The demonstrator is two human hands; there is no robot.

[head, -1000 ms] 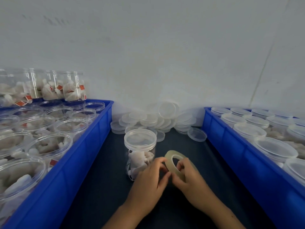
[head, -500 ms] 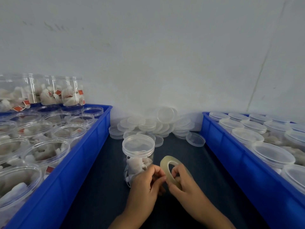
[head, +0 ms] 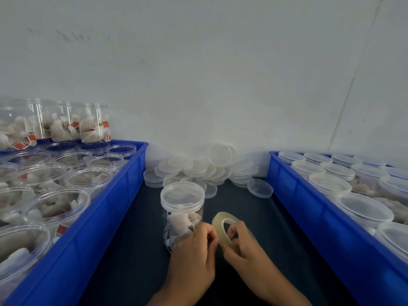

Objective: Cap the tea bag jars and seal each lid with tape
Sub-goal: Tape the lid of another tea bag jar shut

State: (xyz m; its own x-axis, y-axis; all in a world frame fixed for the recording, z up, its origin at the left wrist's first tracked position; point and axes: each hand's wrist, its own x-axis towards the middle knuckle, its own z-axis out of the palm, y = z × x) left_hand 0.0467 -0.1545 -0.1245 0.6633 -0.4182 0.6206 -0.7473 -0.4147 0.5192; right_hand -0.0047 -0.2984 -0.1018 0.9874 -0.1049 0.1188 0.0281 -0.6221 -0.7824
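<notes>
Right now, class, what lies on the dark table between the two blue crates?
In the head view, between the left crate and right crate: a capped jar, loose lids piled by the wall, and both hands on a tape roll.

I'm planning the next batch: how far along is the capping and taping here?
Done: the right bin holds capped jars. In hand: one capped jar stands on the table; the right hand holds the tape roll while the left hand picks at it. Left: open jars in the left bin.

Both hands, left [head: 194, 252] and right [head: 245, 250], pinching tape roll [head: 223, 228] beside capped jar [head: 182, 208], blue bins flanking
</notes>
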